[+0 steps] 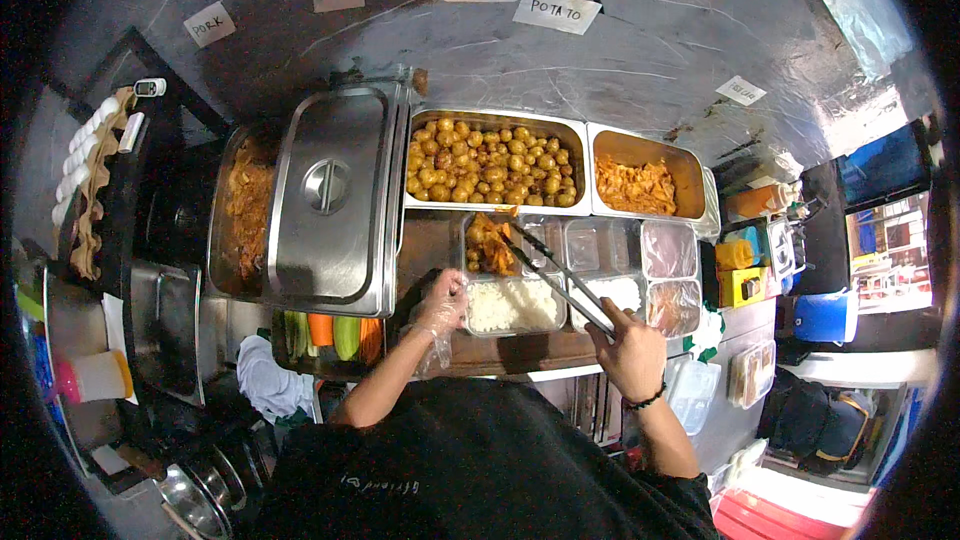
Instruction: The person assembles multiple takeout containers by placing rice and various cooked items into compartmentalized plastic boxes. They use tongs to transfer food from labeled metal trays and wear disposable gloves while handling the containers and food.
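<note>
My right hand (632, 352) is closed around metal tongs (575, 290), whose dark tips reach over a clear plastic container (466, 240). In one compartment of it are small brown potatoes and orange-red cooked food (490, 245); white rice (512, 306) fills the nearer one. My left hand (440, 308), in a clear plastic glove, has its fingers curled beside the container's left edge; whether they grip it is hard to see. To the right stands a second clear container with rice (612, 295). Whether the tong tips hold any food cannot be made out.
Behind the containers are a steel pan of small potatoes (490, 162) and one of orange-red food (636, 185). A steel lid (335, 230) partly covers a pan at left. Cut vegetables (330, 335) lie nearer me. Eggs (85, 155) stand far left, a yellow box (745, 287) right.
</note>
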